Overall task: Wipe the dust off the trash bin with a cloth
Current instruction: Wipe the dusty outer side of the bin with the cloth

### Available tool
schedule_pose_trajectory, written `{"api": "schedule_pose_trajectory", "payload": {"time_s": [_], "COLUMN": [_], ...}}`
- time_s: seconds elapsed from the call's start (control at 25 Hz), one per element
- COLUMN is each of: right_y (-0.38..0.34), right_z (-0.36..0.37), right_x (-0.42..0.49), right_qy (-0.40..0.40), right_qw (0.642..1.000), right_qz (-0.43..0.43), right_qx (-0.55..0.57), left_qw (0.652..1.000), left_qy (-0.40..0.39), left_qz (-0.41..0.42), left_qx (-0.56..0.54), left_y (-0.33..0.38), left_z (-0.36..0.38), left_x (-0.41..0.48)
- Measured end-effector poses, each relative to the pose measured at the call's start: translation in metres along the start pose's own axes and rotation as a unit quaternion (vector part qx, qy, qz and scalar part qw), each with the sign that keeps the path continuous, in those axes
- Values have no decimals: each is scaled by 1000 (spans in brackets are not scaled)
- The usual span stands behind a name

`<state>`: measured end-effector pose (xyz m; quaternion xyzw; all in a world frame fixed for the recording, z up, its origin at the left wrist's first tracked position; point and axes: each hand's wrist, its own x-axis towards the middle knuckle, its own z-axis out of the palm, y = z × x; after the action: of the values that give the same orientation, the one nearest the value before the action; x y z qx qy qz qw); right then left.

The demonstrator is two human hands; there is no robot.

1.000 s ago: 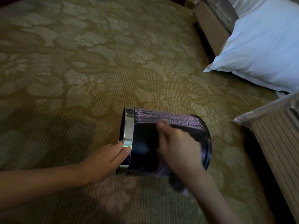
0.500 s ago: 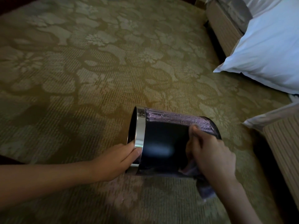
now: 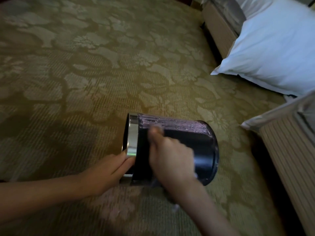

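left grip bare | right grip bare, blurred | both forearms bare

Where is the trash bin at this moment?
Head view, lower centre: the trash bin lies on its side on the carpet, the left hand gripping its metal rim and the right hand holding a cloth against its dark wall.
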<state>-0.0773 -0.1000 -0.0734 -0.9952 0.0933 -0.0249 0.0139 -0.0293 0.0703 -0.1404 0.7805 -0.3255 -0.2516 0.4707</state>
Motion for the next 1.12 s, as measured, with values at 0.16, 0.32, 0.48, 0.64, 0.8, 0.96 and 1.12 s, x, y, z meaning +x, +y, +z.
{"api": "schedule_pose_trajectory", "payload": {"time_s": [0.16,0.32,0.48,0.64,0.8,0.96,1.12], "right_y": [-11,83,117,115,94,-5,-36], "right_z": [-2,-14,-17,-16,-28,-11,-9], "right_x": [1,-7,-19,-15,-11,8,11], "right_qy": [10,2,8,1,-28,-43,-61], "right_qw": [997,989,971,967,972,998,994], "right_qz": [-62,147,238,242,227,11,-61], "right_qx": [33,-7,28,82,64,52,66], "left_qw": [999,1000,1000,988,989,988,992], "left_qy": [5,23,-1,53,50,55,45], "left_qz": [31,-2,-19,-29,-41,-43,-12], "left_qx": [-34,1,16,-140,-132,-140,-116], "left_y": [-5,-8,-8,4,11,5,2], "left_z": [1,4,3,-8,-12,-9,-9], "left_x": [-3,-2,-9,7,21,17,10]}}
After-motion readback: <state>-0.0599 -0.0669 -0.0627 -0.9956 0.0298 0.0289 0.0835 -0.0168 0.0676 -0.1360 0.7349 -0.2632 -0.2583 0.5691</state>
